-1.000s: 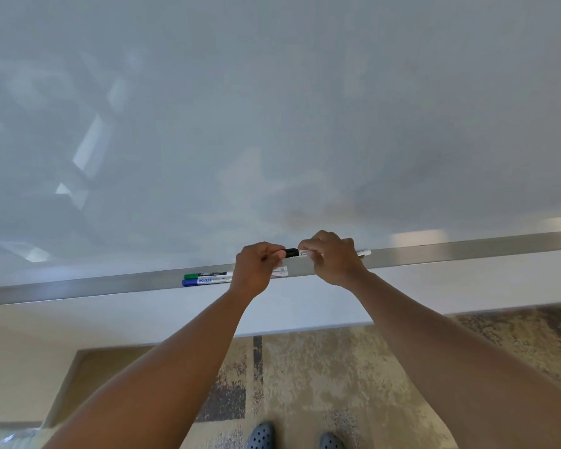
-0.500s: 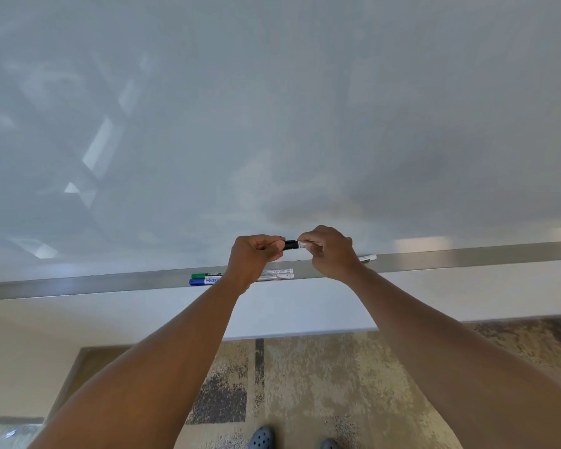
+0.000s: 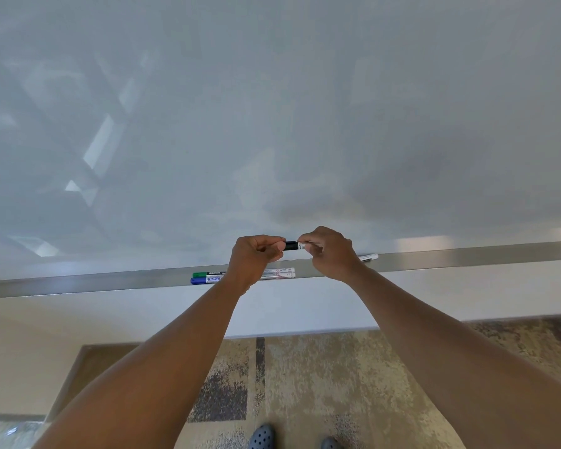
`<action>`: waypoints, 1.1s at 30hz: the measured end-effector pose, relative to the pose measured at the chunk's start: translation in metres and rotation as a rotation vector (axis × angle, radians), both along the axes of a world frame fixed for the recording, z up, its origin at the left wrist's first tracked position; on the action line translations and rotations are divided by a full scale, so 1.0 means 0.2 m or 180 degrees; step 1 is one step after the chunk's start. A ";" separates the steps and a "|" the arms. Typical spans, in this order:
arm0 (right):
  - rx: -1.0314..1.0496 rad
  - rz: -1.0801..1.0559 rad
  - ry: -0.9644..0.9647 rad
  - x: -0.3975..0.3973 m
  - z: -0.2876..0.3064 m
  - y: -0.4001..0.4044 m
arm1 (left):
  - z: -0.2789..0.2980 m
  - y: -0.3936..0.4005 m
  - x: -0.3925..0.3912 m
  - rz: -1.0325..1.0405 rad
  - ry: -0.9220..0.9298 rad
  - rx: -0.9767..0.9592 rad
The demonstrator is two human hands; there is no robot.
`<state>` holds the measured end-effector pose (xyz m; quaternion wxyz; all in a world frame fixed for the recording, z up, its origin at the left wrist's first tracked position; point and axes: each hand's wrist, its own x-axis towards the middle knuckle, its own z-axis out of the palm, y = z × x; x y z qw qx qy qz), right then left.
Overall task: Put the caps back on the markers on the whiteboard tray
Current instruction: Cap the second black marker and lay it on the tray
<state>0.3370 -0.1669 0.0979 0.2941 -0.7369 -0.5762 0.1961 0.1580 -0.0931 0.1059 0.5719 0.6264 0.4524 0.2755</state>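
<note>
Two hands, left hand [image 3: 253, 257] and right hand [image 3: 329, 252], are gripping a black marker [image 3: 291, 245] at frame centre, just above the tray [image 3: 467, 256] holding green marker [image 3: 208, 273] and blue marker [image 3: 204, 280].

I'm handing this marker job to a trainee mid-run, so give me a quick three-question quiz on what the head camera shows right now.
1. True or false: the black marker is lying on the tray.
2. Which hand is on the black cap end? A) left hand B) right hand
3. Fill in: the two markers lying side by side on the tray under the left hand have a green cap and a ____ cap.

Key: 1 false, both hands hold it above the tray; 2 A; 3 blue.
</note>
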 end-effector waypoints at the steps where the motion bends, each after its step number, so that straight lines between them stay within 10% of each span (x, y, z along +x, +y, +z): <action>1: -0.0019 0.0015 -0.0029 0.00 0.00 0.00 | 0.00 0.00 0.00 -0.0005 0.0057 0.0033; 33: -0.0906 0.0393 -0.0949 0.25 -0.42 0.04 | -0.41 0.05 0.20 -0.0510 0.1817 0.0861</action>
